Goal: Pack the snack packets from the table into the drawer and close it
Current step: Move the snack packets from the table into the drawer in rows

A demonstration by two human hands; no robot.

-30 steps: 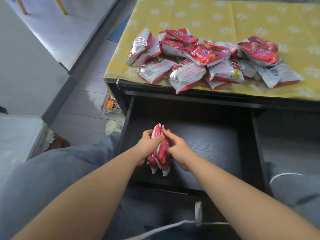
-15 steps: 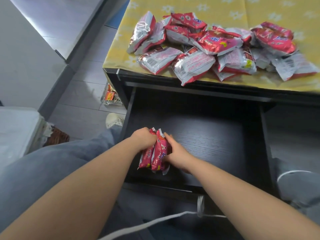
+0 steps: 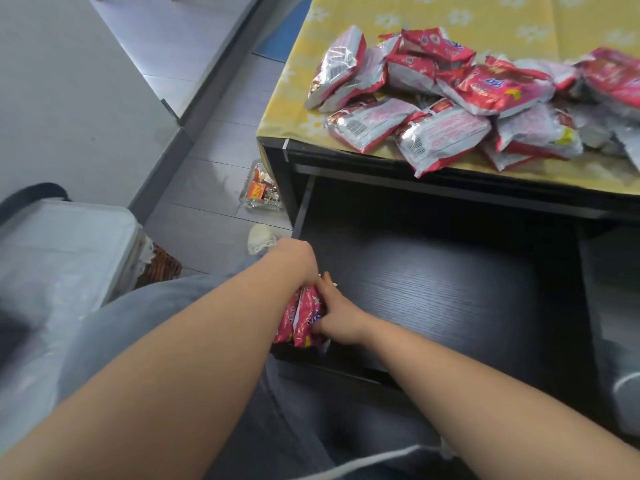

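Red snack packets [image 3: 304,315] are gripped upright between both hands, left hand [image 3: 298,259] on top, right hand [image 3: 337,315] just beside, down in the drawer [image 3: 433,292] corner; more packets [image 3: 450,98] are piled on the desk [image 3: 398,12] beyond.

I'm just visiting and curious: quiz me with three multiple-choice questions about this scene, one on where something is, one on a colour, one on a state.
1. Where in the drawer are the held packets?
A. near left corner
B. far right corner
C. dead centre

2. What colour is the tablecloth under the pile of packets?
A. blue
B. yellow
C. green

3. What state is the drawer in?
A. shut
B. pulled open
C. taken out and on the floor

Answers:
1 A: the left hand and right hand press the packets upright against the drawer's left wall, by its front.
2 B: it is yellow with pale flowers.
3 B: its dark bottom shows below the table edge.
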